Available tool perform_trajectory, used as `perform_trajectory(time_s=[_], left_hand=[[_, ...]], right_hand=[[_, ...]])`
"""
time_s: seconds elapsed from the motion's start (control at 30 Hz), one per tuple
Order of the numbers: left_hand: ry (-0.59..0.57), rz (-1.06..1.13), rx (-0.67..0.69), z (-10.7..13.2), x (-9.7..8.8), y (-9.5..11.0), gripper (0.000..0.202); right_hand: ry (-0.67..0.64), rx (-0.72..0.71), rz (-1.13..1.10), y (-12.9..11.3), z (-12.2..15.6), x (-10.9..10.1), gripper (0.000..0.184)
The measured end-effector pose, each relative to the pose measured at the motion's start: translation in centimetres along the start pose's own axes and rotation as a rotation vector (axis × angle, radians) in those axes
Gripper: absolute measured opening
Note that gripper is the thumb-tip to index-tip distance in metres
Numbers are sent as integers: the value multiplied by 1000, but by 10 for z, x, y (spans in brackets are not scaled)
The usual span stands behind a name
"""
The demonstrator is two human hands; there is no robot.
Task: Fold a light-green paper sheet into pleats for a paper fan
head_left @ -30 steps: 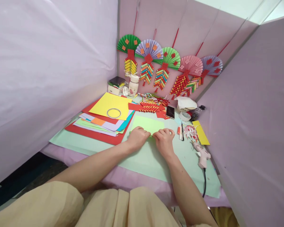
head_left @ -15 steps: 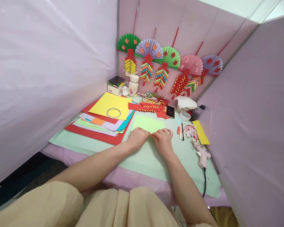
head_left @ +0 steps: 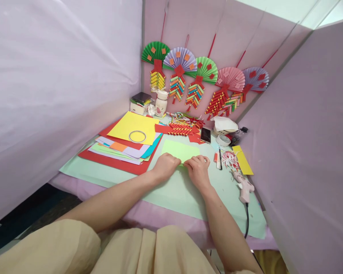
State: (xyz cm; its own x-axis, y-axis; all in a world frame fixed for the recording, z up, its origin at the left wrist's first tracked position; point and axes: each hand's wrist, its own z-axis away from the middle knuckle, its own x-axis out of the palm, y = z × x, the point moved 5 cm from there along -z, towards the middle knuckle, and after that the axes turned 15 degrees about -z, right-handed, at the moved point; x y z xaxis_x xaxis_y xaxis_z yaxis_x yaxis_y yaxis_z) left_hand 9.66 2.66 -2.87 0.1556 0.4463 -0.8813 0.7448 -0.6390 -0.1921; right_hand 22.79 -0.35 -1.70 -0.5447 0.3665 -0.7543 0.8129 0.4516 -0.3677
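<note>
A sheet of light green paper (head_left: 183, 149) lies on the pale green table cover in front of me. My left hand (head_left: 168, 165) pinches its near edge left of the middle. A short way to the right, my right hand (head_left: 197, 169) pinches the same edge between thumb and fingers. Both hands are closed, with the fingertips close together but apart. The palms hide the sheet's near corners, and I cannot make out whether the edge is folded.
On the left is a stack of coloured paper (head_left: 125, 152) with a metal ring (head_left: 137, 136). Behind lie red paper rolls (head_left: 180, 129) and a phone (head_left: 205, 135). A glue gun (head_left: 244, 188) with its cord is at right. Paper fans (head_left: 207, 68) hang on the back wall.
Both hands keep their pinch on the paper's near edge. My left hand has shifted very slightly, and the sheet has moved a little to the right.
</note>
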Motion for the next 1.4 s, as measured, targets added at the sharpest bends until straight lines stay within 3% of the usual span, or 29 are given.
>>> perform_trajectory(time_s=[0.47, 0.7, 1.4], left_hand=[[-21, 15, 18, -1, 1, 5, 17], [-29, -7, -60, -2, 3, -5, 18], [27, 6, 24, 0, -5, 3, 17]], right_hand=[[-36, -15, -48, 1, 1, 7, 16], [13, 54, -22, 10, 2, 3, 20], [-30, -26, 38, 1, 1, 4, 20]])
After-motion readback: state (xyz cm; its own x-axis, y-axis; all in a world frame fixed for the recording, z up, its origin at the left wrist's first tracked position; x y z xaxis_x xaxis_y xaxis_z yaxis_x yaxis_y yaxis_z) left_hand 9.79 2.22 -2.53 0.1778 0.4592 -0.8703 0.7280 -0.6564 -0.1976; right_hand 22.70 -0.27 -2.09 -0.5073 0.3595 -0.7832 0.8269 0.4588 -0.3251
